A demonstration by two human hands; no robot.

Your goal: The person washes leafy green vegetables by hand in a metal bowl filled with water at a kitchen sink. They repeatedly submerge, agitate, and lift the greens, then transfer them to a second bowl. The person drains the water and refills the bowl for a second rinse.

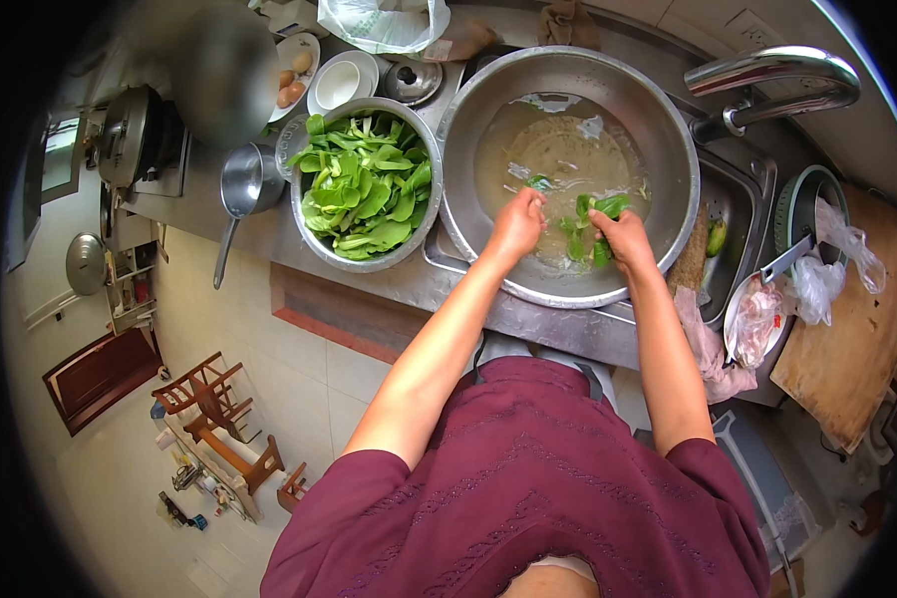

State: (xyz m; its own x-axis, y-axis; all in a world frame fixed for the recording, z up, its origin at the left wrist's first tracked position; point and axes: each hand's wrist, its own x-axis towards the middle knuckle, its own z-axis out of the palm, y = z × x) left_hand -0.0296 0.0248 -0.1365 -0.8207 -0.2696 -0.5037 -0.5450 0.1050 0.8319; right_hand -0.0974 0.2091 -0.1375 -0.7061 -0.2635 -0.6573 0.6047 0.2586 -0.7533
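A wide metal basin (568,288) of slightly cloudy water sits over the sink. Over its near right part my right hand (622,233) is closed on some green leaves (609,205), whose lower ends hang at the water. My left hand (521,220) is over the water to the left, its fingers curled; whether anything is between them cannot be told. A small bit of green (538,182) lies just beyond its fingertips. Left of the basin stands a metal pot (303,235) heaped with leafy greens (370,179).
A chrome faucet (777,71) reaches in from the right. A saucepan (250,179), a plate of eggs (293,71) and white bowls (338,84) stand at left. At right are a plate of bagged meat (755,318), a colander (786,202) and a wooden board (852,329).
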